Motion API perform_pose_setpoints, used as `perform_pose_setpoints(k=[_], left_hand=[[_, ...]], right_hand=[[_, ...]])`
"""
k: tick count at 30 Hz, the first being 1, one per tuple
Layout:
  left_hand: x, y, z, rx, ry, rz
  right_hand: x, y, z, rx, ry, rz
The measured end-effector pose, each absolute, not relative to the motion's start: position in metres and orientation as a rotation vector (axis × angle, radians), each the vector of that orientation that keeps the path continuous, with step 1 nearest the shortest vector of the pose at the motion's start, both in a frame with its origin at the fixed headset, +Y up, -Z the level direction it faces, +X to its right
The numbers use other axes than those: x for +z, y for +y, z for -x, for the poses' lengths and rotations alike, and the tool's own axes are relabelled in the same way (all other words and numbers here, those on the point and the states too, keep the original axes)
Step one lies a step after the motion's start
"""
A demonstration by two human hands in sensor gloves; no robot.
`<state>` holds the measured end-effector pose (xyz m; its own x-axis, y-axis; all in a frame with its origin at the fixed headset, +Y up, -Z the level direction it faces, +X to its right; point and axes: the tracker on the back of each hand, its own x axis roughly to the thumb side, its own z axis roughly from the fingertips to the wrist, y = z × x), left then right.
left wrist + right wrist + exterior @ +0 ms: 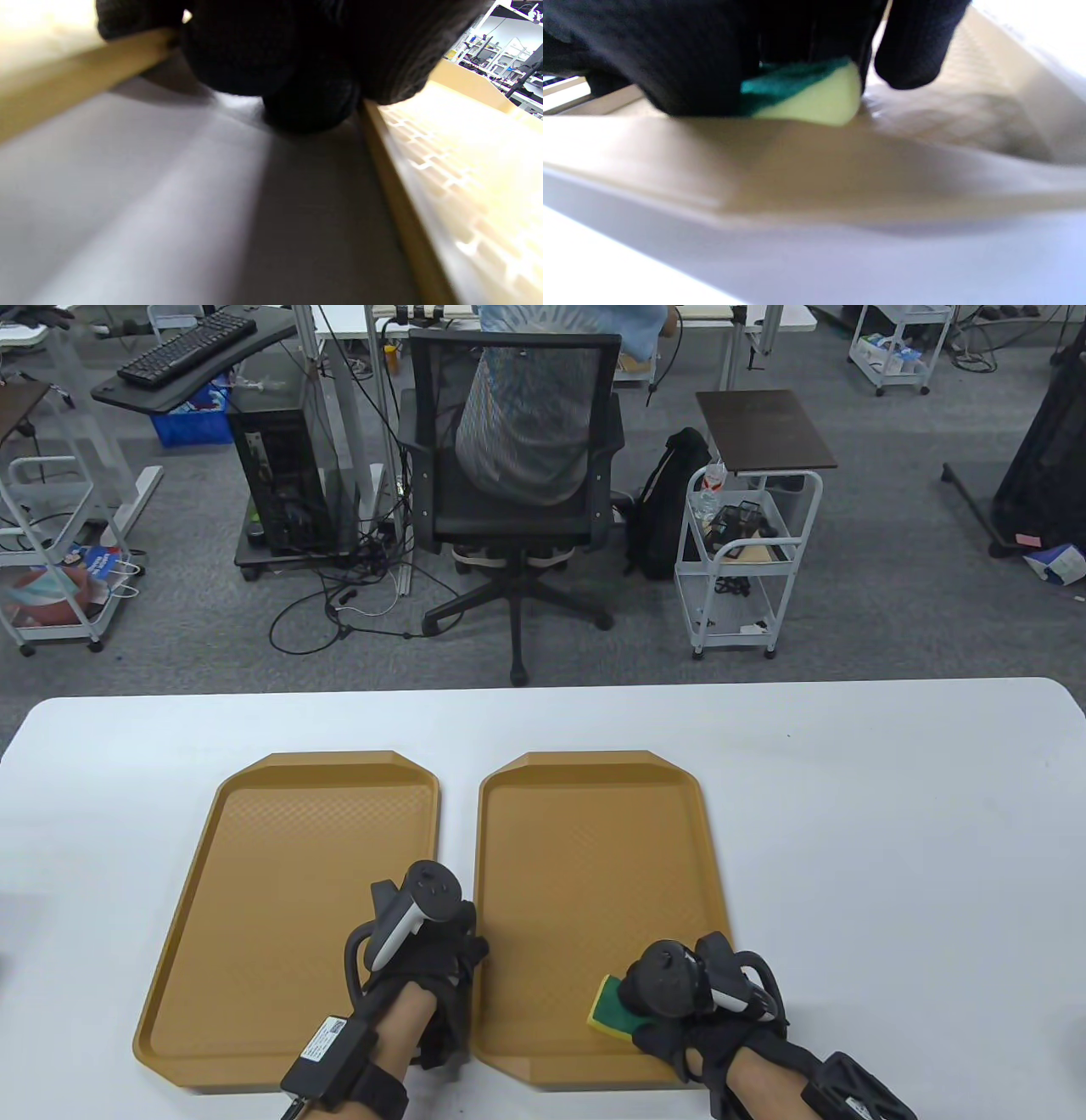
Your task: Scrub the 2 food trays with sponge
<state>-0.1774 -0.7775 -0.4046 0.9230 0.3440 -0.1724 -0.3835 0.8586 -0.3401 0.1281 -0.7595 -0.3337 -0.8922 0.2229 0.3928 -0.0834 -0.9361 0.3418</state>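
Right hand (696,997) grips green-and-yellow sponge (612,1010), fingers curled over it, pressing it on right tray (594,848) floor at tray's 6 o'clock corner, near edge.

Left hand (424,959) sits at gap between trays, fingers curled down at right rim of left tray (297,899); whether gripping rim or merely bracing, cannot tell, wrist view too dark.

Judged progress: scrubbing of right tray under way at near end; far stretch toward 12 o'clock likely left. Left tray apparently not yet scrubbed.

White table (891,814) carries both trays side by side.
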Motion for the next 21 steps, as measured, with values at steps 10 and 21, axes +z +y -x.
perform_pose_setpoints(k=[10, 21], left_hand=[[-0.405, -0.778, 0.177, 0.376, 0.106, 0.373], [-0.405, -0.778, 0.177, 0.375, 0.102, 0.373]], right_hand=[[-0.34, -0.762, -0.131, 2.895, 0.372, -0.731], [-0.414, -0.764, -0.135, 2.881, 0.299, -0.431]])
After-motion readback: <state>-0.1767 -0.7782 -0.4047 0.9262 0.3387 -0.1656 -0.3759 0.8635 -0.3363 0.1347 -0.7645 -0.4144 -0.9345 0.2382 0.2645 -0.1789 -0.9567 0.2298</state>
